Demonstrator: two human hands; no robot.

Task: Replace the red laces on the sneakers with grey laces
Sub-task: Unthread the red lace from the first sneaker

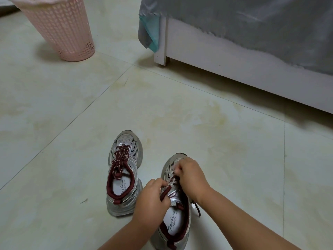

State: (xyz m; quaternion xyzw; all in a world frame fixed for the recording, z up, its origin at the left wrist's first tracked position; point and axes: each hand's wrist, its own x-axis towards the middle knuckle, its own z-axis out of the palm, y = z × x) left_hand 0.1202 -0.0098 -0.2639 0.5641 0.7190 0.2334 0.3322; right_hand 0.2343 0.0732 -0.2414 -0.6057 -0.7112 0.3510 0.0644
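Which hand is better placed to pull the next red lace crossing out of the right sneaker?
Right hand: it pinches the red lace at the eyelets. Left hand holds the freed end.

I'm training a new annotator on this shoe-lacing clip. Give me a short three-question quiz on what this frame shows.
1. True or false: the left sneaker has its red lace fully threaded.
2. Which sneaker are both hands working on? A) the left one B) the right sneaker C) neither
3. Fill in: the pink ____ stands on the floor, far left.

Key: 1 true. 2 B: the left hand and right hand pinch its lace. 3 basket.
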